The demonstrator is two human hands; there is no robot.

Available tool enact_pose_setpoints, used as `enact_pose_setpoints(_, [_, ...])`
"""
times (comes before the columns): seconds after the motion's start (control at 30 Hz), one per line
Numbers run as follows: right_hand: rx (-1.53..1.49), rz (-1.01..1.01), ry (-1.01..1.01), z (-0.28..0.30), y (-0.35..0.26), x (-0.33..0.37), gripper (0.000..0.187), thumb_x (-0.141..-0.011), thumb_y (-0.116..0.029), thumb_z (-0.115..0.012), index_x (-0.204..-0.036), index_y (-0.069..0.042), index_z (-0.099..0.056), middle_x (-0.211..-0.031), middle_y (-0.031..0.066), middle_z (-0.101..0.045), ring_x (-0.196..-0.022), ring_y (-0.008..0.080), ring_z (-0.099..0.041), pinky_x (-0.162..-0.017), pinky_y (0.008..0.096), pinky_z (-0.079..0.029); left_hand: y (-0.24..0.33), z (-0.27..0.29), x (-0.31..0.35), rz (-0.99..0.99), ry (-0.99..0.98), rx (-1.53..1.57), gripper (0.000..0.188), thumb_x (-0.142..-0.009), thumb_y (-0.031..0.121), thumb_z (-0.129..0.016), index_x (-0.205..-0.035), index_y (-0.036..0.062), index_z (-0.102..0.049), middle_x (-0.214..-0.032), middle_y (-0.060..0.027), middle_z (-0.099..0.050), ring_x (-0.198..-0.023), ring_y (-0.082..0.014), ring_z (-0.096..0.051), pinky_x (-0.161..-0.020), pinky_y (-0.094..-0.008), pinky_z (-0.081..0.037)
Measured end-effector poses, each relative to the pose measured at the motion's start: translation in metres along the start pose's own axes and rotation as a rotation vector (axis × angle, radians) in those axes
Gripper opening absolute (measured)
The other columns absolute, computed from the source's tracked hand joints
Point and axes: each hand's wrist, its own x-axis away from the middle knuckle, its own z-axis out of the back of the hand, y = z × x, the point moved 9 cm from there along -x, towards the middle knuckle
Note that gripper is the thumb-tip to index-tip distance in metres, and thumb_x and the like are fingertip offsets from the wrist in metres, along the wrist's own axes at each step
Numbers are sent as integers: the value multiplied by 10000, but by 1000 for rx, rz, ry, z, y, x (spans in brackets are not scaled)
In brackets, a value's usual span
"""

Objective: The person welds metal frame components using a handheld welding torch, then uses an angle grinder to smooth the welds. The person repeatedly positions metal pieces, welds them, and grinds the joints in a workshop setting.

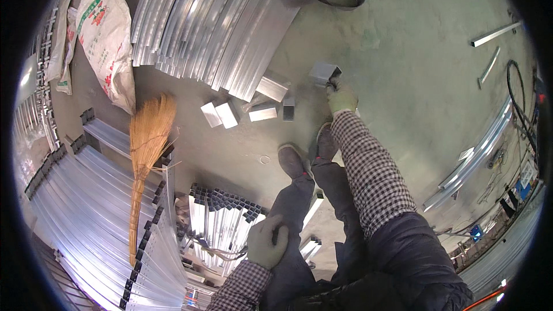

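Two gloved hands are at work: the right hand (342, 97) reaches out and grips a short square metal tube piece (323, 72) at the floor. Just left of it lie more cut tube pieces (264, 112). The left hand (266, 242) rests curled on the knee, holding nothing, beside a bundle of tubes (222, 219).

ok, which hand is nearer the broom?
Left. The left hand rests on the knee, just right of the broom; the right hand grips a short metal tube farther off.
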Motion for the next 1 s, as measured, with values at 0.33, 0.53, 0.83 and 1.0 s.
enact_pose_setpoints(0.33, [-876, -50, -289, 99, 28, 157, 496, -974, -330, -767, -1276, 58, -699, -1142, 131, -759, -1039, 190, -688, -905, 333, -531, 41, -13, -2, -43, -136, -123, 427, -928, 264, -738, -1263, 2, -699, -1168, -240, -743, -1069, -413, -722, -960, -489, -567])
enact_pose_setpoints(0.53, [-918, -147, -466, 214, 53, 329, 420, -999, -230, -749, -1290, 66, -685, -1164, 108, -731, -1040, 180, -651, -939, 321, -516, 126, -18, 12, -151, -158, 243, 846, -893, 337, -851, -1545, -20, -448, -1467, -246, -580, -1362, -340, -578, -1126, -443, -490])
enact_pose_setpoints(0.83, [-1511, -77, -87, 256, 55, 527, 420, -995, -216, -764, -1360, -29, -677, -1148, 14, -721, -1039, 99, -621, -918, 284, -513, 260, -28, 105, -335, -681, 312, 639, -951, 146, -792, -1500, 15, -492, -1439, -152, -591, -1322, -270, -573, -1118, -415, -484])
enact_pose_setpoints(1.0, [-1786, -172, 109, 273, 77, 645, 422, -1002, -247, -775, -1356, -39, -677, -1180, -13, -713, -1054, 94, -623, -939, 288, -512, 280, -57, 193, -454, -917, 280, 659, -938, 175, -828, -1490, 8, -510, -1447, -115, -581, -1334, -243, -542, -1161, -396, -429])
